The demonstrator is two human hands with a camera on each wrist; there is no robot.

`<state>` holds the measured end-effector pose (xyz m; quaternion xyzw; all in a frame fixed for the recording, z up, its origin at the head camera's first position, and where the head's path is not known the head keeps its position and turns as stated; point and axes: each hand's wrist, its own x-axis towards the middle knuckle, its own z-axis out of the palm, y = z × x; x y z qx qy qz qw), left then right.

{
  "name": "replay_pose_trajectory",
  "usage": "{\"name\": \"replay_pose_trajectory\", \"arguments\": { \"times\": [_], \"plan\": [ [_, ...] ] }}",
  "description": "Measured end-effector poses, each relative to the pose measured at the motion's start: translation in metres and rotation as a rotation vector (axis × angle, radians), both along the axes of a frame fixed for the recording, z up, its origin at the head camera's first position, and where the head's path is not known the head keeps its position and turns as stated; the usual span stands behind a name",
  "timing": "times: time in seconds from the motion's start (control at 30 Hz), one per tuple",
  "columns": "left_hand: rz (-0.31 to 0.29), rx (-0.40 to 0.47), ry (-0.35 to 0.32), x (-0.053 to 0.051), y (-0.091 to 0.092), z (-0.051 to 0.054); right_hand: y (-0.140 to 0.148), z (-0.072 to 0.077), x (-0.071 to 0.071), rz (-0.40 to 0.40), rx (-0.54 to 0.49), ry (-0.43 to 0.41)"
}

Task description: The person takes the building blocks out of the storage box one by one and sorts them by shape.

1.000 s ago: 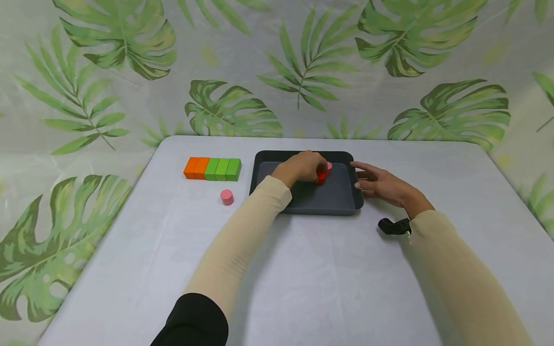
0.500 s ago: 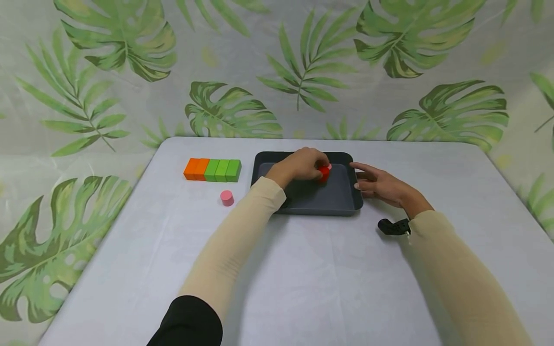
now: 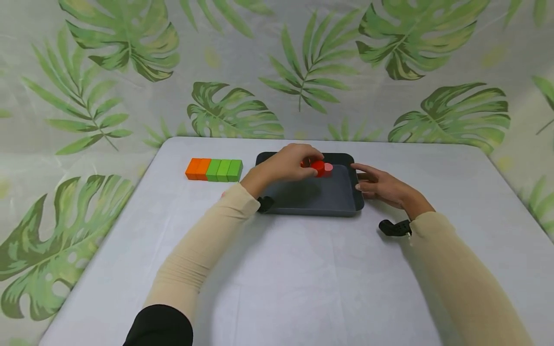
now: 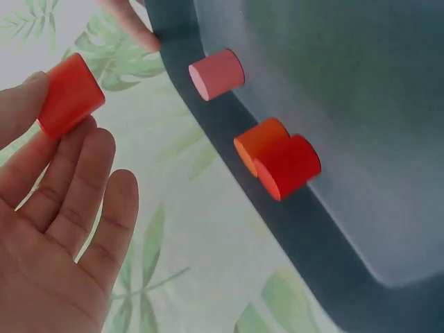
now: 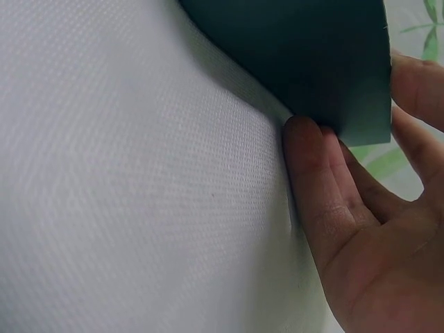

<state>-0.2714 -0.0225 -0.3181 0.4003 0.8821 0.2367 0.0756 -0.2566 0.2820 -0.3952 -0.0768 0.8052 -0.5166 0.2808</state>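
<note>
A person's left hand [image 3: 289, 162] pinches a red cylinder [image 4: 71, 96] between thumb and fingers, its other fingers loosely extended, over the far part of a dark gray tray [image 3: 320, 198] on a white-covered bench [image 3: 303, 278]. In the tray, near its far side, are a pink cylinder [image 4: 218, 74], an orange cylinder [image 4: 257, 141] and another red one [image 4: 288, 168], while the right hand [image 3: 383, 187], fingers spread and holding nothing, touches the tray's right side. To the left, two orange blocks [image 3: 198, 169] and three green blocks [image 3: 224, 170] form a row.
</note>
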Motion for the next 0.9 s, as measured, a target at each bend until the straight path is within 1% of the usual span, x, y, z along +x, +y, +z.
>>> {"name": "replay_pose_trajectory", "arguments": {
  "times": [0.17, 0.3, 0.4, 0.53, 0.63, 0.77, 0.9],
  "plan": [
    [-0.019, 0.06, 0.021, 0.012, -0.024, 0.005, 0.001, -0.001, 0.001, -0.022, 0.003, 0.002],
    [-0.001, 0.099, 0.074, 0.027, -0.058, 0.007, 0.0, -0.002, 0.001, -0.012, -0.005, 0.006],
    [0.043, 0.118, 0.084, 0.039, -0.087, 0.008, 0.0, -0.002, 0.0, -0.013, -0.009, 0.01],
    [0.14, 0.132, 0.037, 0.051, -0.126, 0.006, 0.0, -0.001, -0.001, -0.015, 0.002, 0.01],
    [0.198, 0.134, 0.02, 0.058, -0.151, 0.003, 0.0, 0.0, -0.001, -0.01, 0.005, 0.007],
    [0.241, 0.125, 0.065, 0.066, -0.177, -0.001, 0.001, -0.001, -0.002, -0.007, -0.002, 0.003],
    [0.28, 0.106, 0.103, 0.072, -0.194, -0.005, 0.0, -0.001, -0.001, -0.006, 0.001, 0.001]
  ]
}}
